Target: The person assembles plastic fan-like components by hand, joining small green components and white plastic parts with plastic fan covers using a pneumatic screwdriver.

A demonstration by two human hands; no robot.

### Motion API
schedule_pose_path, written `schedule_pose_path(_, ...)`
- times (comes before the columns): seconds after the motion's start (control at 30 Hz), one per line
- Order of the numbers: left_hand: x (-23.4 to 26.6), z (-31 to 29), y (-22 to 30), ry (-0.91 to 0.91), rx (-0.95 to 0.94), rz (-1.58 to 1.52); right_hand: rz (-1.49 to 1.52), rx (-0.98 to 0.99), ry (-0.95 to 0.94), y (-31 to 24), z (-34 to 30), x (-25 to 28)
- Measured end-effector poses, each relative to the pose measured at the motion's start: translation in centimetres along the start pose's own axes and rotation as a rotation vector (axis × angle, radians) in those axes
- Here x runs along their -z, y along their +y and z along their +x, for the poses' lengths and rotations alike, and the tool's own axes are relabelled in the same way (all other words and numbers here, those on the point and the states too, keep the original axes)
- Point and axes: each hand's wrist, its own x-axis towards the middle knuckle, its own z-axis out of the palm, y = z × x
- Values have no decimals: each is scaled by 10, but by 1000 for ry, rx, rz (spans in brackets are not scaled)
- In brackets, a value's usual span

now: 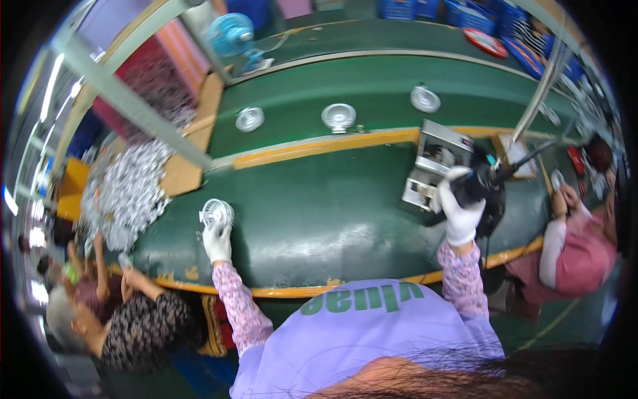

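Observation:
My left hand (217, 243), in a white glove, has its fingers closed on a small round white fan with a ribbed grille (217, 212), at the left of the green bench. My right hand (458, 211), also gloved, is closed beside a black machine part (474, 188) at the right. What its fingers grip is partly covered and I cannot make it out. Just left of that hand stands a metal fixture (421, 189), with an open-topped metal box (443, 147) behind it.
On the green belt (286, 100) beyond lie three round silver fan parts (339, 118). Shiny parts are heaped (126, 189) at left on cardboard. A blue desk fan (231, 34) stands behind. Co-workers sit at left (143, 319) and right (578, 253). A slanted metal post (539, 86) rises at right.

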Motion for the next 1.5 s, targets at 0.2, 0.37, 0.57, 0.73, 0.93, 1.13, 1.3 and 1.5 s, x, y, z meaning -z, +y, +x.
schedule_pose_path(0.2,-51,-35,151,-316,-318,-481,-135,174,137,11,28,6)
schedule_pose_path(0.37,-75,-61,255,-469,-767,-621,-99,38,125,13,16,0)
schedule_pose_path(0.57,-77,-78,296,-642,-822,-541,-123,114,22,14,2,-3)
schedule_pose_path(0.73,-80,-80,293,-635,-798,-567,12,-18,25,21,1,-14)
schedule_pose_path(0.93,-81,-81,293,-598,-792,-587,4,-97,-9,39,-3,-20)
schedule_pose_path(1.13,-80,-82,293,-605,-805,-572,-48,-77,-178,49,-2,-12)
schedule_pose_path(1.3,-80,-83,294,-541,-814,-579,5,-122,-120,43,-5,-17)
schedule_pose_path(1.5,-78,-82,293,-522,-834,-555,-56,154,60,3,16,-5)
